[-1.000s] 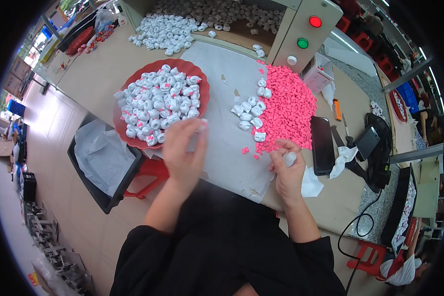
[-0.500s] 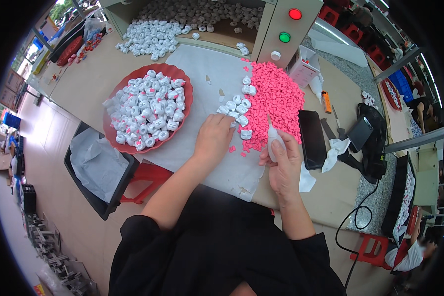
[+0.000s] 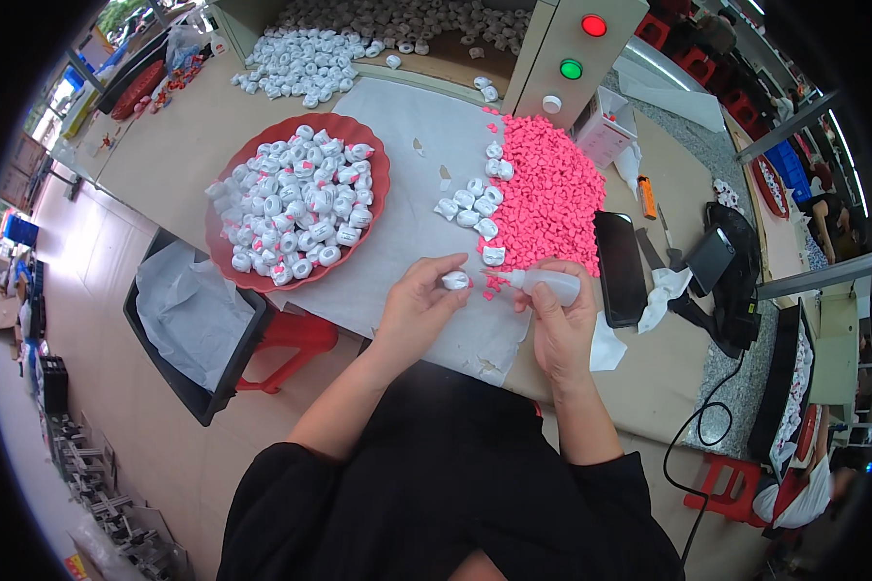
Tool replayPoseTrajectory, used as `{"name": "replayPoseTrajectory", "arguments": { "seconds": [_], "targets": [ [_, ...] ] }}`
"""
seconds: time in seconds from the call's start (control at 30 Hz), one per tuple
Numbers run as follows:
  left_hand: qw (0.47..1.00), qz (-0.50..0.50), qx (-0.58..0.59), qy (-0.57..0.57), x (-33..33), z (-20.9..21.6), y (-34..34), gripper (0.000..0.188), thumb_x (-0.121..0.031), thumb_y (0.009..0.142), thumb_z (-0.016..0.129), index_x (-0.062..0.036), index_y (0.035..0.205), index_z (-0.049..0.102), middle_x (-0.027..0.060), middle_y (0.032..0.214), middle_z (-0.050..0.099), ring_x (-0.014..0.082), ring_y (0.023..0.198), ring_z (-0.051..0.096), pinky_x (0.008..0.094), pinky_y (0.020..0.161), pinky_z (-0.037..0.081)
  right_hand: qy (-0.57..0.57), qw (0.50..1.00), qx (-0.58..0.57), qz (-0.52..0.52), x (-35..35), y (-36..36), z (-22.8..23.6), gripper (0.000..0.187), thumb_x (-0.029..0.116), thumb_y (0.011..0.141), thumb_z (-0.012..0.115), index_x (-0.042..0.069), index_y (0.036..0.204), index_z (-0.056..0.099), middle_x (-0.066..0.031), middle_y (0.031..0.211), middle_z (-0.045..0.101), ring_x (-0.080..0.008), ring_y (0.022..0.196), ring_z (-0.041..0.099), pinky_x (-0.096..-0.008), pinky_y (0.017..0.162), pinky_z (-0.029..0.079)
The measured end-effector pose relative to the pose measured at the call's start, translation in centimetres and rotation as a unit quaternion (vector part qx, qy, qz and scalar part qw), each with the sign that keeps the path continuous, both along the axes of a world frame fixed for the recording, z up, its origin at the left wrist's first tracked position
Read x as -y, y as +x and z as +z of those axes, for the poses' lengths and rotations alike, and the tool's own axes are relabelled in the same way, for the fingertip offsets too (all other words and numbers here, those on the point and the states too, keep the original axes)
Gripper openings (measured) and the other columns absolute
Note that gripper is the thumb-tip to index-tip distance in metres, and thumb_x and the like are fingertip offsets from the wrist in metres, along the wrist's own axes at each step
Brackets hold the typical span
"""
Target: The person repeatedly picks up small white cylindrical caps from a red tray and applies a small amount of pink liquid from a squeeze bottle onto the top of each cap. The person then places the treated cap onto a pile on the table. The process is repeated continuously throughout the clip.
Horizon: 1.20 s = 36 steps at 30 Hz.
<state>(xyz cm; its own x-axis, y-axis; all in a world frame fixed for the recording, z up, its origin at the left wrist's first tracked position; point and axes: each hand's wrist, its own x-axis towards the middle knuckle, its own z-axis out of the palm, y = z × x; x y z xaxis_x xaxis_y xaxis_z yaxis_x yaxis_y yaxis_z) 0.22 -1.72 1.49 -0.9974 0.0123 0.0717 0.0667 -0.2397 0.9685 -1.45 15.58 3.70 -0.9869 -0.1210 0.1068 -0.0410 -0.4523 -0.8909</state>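
Observation:
Between the fingertips of my left hand point(image 3: 420, 302) is a small white rounded piece point(image 3: 455, 281) with dark markings. My right hand point(image 3: 564, 324) is closed around a white squeeze bottle point(image 3: 552, 287), tilted nearly level, its thin nozzle pointing left toward that piece. Whether the tip touches it I cannot tell. Just beyond my hands, several similar white pieces point(image 3: 467, 201) lie on a white sheet point(image 3: 397, 145), along the left edge of a heap of small pink pieces point(image 3: 552, 194). Left of them, a red scalloped bowl point(image 3: 382, 198) is piled with white pieces, some bearing pink bits.
A beige box with red and green lights point(image 3: 572, 70) stands at the back, white pieces spilling from its opening. On the right are a black phone point(image 3: 620, 269), an orange lighter point(image 3: 647, 198) and tools. A black paper-lined tray point(image 3: 252, 341) sits beside a red stool point(image 3: 300, 339).
My left hand has drawn back toward me from the loose white pieces with one in its fingers. The bottle has swung from upright to nearly level, nozzle leftward.

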Motion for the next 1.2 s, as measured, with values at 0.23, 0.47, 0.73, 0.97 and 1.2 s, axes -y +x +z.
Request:
{"name": "replayPoseTrajectory", "arguments": {
  "seconds": [0.23, 0.47, 0.73, 0.97, 1.2],
  "targets": [
    [0.998, 0.007, 0.038, 0.042, 0.0, -0.7, 0.2, 0.027, 0.007, 0.082, 0.056, 0.0048, 0.107, 0.047, 0.0087, 0.098, 0.056, 0.0112, 0.09, 0.056, 0.0205, 0.078, 0.046, 0.137, 0.984, -0.109, -0.037, 0.5, 0.6, -0.4, 0.024, 0.008, 0.083, 0.059, 0.001, 0.101, 0.044, -0.0096, 0.097, 0.048, -0.0149, 0.082, 0.053, -0.0264, 0.068, 0.046],
    [0.999, 0.029, 0.034, 0.004, -0.2, -0.7, 0.3, 0.027, 0.007, 0.081, 0.056, 0.005, 0.107, 0.048, 0.0089, 0.098, 0.056, 0.0112, 0.089, 0.057, 0.0203, 0.078, 0.046, 0.248, 0.946, -0.202, -0.056, -0.1, 0.4, -1.5, 0.022, 0.01, 0.085, 0.057, 0.001, 0.1, 0.043, -0.0095, 0.096, 0.045, -0.0141, 0.08, 0.049, -0.025, 0.067, 0.044],
    [0.999, 0.034, 0.035, 0.006, -0.2, -0.5, 0.3, 0.026, 0.008, 0.081, 0.056, 0.0054, 0.106, 0.049, 0.009, 0.097, 0.057, 0.0107, 0.088, 0.057, 0.02, 0.077, 0.046, 0.287, 0.926, -0.239, -0.055, -0.1, 0.3, -1.2, 0.02, 0.008, 0.082, 0.057, 0.001, 0.097, 0.045, -0.0105, 0.093, 0.045, -0.0143, 0.078, 0.047, -0.0243, 0.067, 0.041],
    [0.999, 0.028, 0.031, 0.014, -0.2, -0.5, 0.3, 0.027, 0.008, 0.081, 0.056, 0.0054, 0.107, 0.048, 0.0091, 0.097, 0.057, 0.01, 0.087, 0.057, 0.0197, 0.077, 0.046, 0.276, 0.933, -0.224, -0.051, 0.0, 0.5, -0.9, 0.021, 0.007, 0.082, 0.057, 0.001, 0.097, 0.045, -0.0103, 0.091, 0.046, -0.0146, 0.08, 0.045, -0.0254, 0.07, 0.039],
    [0.999, 0.028, 0.038, -0.006, -0.1, -0.7, 0.3, 0.027, 0.008, 0.081, 0.057, 0.0051, 0.107, 0.049, 0.0086, 0.096, 0.057, 0.0094, 0.086, 0.057, 0.0193, 0.076, 0.046, 0.27, 0.933, -0.231, -0.064, 0.1, 0.3, -1.0, 0.024, 0.009, 0.08, 0.061, -0.001, 0.096, 0.046, -0.0103, 0.086, 0.047, -0.0166, 0.075, 0.046, -0.0263, 0.067, 0.038]
  ]
}}
